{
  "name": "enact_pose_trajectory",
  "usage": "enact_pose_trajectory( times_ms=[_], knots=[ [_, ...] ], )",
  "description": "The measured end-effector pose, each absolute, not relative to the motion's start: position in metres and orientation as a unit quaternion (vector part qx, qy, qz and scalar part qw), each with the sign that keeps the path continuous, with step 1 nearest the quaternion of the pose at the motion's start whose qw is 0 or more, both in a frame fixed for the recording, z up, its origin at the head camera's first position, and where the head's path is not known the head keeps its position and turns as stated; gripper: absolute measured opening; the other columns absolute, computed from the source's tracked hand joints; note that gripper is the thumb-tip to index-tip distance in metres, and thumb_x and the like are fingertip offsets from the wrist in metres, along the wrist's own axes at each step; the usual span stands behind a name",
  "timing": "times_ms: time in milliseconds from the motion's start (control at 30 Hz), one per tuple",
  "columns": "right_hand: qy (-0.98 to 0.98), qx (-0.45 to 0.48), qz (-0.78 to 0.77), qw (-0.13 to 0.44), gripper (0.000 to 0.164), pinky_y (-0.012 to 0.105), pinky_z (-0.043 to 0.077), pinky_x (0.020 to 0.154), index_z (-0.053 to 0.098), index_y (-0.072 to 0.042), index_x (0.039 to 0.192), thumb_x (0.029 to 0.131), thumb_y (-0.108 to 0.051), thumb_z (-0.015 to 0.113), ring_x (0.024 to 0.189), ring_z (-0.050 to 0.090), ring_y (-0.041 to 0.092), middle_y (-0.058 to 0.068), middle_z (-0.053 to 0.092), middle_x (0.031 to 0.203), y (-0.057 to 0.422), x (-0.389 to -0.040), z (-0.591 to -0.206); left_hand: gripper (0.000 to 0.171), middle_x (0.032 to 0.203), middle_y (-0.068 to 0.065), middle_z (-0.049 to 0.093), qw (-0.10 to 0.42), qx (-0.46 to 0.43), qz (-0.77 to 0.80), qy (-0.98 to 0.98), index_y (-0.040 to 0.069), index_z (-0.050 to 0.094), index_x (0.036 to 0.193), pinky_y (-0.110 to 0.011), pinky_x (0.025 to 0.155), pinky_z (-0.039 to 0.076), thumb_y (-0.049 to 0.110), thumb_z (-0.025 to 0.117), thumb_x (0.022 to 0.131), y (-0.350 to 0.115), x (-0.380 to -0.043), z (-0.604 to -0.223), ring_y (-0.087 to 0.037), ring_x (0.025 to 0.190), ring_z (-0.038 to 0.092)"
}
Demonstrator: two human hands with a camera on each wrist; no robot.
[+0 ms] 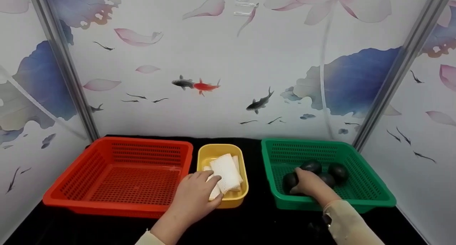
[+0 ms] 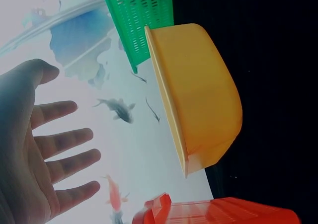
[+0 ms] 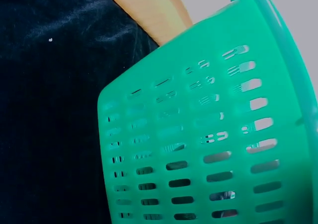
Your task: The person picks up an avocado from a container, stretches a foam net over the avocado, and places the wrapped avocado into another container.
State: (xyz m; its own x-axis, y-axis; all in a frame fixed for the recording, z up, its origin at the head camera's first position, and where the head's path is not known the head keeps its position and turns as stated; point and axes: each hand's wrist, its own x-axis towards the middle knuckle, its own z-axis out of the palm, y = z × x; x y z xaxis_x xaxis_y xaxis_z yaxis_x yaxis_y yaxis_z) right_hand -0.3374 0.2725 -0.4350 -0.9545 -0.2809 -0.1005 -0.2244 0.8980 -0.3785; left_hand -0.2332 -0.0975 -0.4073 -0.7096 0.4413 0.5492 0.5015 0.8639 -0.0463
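Note:
My right hand [image 1: 313, 186] reaches over the near rim into the green basket [image 1: 370, 179], with its thumb and fingers around a black egg-shaped object [image 1: 289, 181]. Other dark ovals like it, such as one at the right [image 1: 338, 172], lie beside the hand. In the right wrist view the basket's slotted wall [image 3: 198, 105] hides that hand's grasp. My left hand [image 1: 196, 195] hovers at the left edge of the yellow bin [image 1: 219, 149], fingers spread and holding nothing, as the left wrist view shows. Folded white netted pieces [image 1: 226, 172] lie in the bin, overlapped by the fingertips.
A red basket [image 1: 142, 202] with nothing in it stands to the left of the yellow bin. All the containers sit on a black cloth [image 1: 256, 223]. Behind them rises a white panel [image 1: 228, 113] printed with fish and petals, and side panels with metal posts flank it.

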Motion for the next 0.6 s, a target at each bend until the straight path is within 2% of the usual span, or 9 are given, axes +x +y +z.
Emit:
enact_pose_trajectory(
  times_ms=[100,333,433,600],
  knots=[
    [0.971,-0.122,-0.195,0.066,0.072,0.057,0.044,0.089,0.043,0.008,0.139,0.08,-0.014,0.077,0.115,0.052,0.045,0.029,0.052,0.132,0.273,-0.336,-0.435,0.036,0.113,-0.008,0.066,0.285,-0.255,-0.058,-0.922,0.016,0.069,0.11,-0.046,0.08,0.051,0.042,0.067,0.084,-0.095,-0.236,-0.409,-0.027,0.1,0.063],
    [0.965,-0.125,-0.223,0.052,0.084,0.058,0.042,0.093,0.033,0.014,0.143,0.077,-0.014,0.075,0.122,0.045,0.05,0.036,0.042,0.139,0.277,-0.335,-0.431,0.035,0.112,-0.008,0.066,0.265,-0.253,-0.07,-0.928,0.016,0.069,0.111,-0.046,0.076,0.051,0.04,0.066,0.085,-0.089,-0.24,-0.413,-0.027,0.097,0.063],
    [0.963,-0.125,-0.234,0.045,0.081,0.057,0.043,0.091,0.037,0.011,0.142,0.077,-0.016,0.076,0.12,0.047,0.049,0.034,0.045,0.136,0.278,-0.334,-0.43,0.036,0.112,-0.008,0.066,0.253,-0.248,-0.068,-0.933,0.015,0.069,0.112,-0.046,0.076,0.052,0.041,0.065,0.086,-0.089,-0.242,-0.415,-0.026,0.097,0.062],
    [0.961,-0.116,-0.249,0.018,0.066,0.052,0.047,0.082,0.05,0.002,0.133,0.077,-0.019,0.078,0.107,0.056,0.038,0.024,0.057,0.124,0.281,-0.33,-0.426,0.037,0.109,-0.008,0.066,0.244,-0.239,-0.073,-0.937,0.014,0.069,0.112,-0.044,0.074,0.053,0.042,0.063,0.088,-0.091,-0.248,-0.417,-0.026,0.093,0.063]
  ],
)
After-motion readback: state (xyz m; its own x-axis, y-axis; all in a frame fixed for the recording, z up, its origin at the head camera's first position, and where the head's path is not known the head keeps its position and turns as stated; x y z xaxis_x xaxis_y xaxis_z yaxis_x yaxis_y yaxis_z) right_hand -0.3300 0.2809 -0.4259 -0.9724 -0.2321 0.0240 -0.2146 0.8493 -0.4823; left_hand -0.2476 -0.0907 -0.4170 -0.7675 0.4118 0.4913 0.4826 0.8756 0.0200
